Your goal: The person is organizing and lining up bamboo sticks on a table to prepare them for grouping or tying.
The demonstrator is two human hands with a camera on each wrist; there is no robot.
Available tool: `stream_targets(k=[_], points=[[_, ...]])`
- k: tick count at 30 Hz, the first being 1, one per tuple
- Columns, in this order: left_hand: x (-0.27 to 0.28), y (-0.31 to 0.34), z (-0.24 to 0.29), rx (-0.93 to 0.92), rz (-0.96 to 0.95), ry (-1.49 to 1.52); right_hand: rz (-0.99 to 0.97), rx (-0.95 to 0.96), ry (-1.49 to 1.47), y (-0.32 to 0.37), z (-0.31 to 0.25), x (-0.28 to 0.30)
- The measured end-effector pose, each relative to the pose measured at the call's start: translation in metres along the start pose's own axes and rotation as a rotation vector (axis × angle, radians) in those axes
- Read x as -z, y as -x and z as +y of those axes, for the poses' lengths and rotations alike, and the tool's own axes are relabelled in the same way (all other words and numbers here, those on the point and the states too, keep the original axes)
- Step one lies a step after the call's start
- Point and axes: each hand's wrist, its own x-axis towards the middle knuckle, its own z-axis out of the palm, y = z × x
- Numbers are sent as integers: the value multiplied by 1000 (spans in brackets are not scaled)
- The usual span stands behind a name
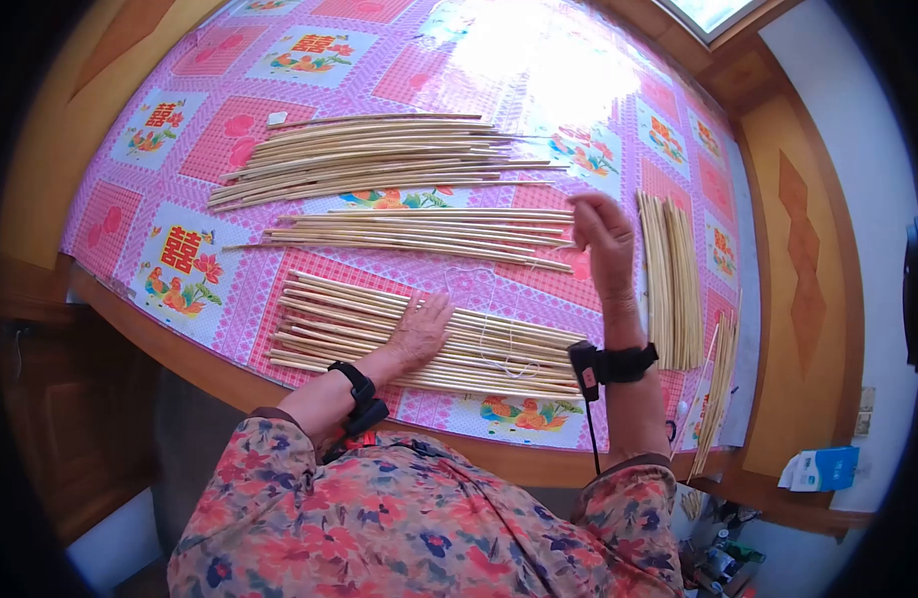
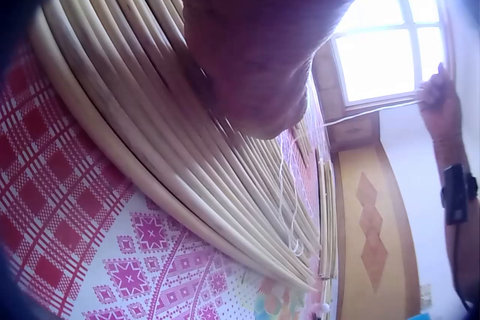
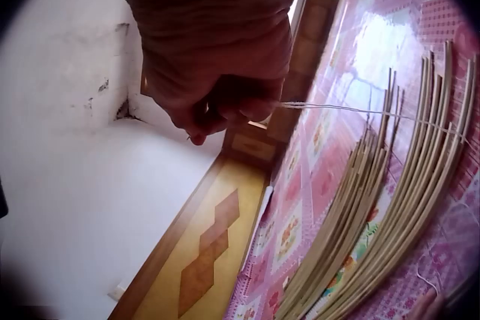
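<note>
My left hand (image 1: 419, 331) lies with its fingers extended on the nearest row of thin pale sticks (image 1: 538, 351), spread side by side along the table's front edge. My right hand (image 1: 606, 239) is raised above the table to the right, its fingers curled and pinching a white string (image 3: 337, 108). From that pinch the string runs taut down toward the sticks, as the right wrist view shows. A loose loop of white string (image 1: 522, 373) lies over the right part of the nearest row. In the left wrist view, the hand's underside and fingertips are partly hidden.
Behind the nearest row lie a smaller group of sticks (image 1: 409, 231) and a larger pile (image 1: 369, 154). At the right stands out a lengthwise bundle (image 1: 670, 284), with more sticks (image 1: 716, 394) at the corner. A patterned pink tablecloth (image 1: 110, 214) covers the table.
</note>
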Motion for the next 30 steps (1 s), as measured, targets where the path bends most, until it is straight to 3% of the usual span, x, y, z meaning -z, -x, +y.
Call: stream_targets(k=[3, 5, 7, 8, 12, 14, 22, 30], points=[[4, -1, 1, 29, -32, 26, -132, -157, 149, 32, 88, -30], [6, -2, 1, 45, -3, 15, -194, 58, 509, 57, 144, -36], [8, -3, -1, -32, 17, -34, -276, 161, 840, 67, 161, -36], [9, -3, -1, -29, 29, -30, -224, 119, 887, 72, 169, -38], [23, -2, -2, -43, 73, -5, -198, 210, 1041, 69, 176, -41], [33, -2, -9, -82, 70, 54, -160, 358, 1058, 67, 178, -41], [37, 16, -42, -79, 142, -54, -279, 324, 1121, 65, 167, -39], [29, 18, -44, -88, 152, -7, -131, 395, 1247, -2, 168, -26]])
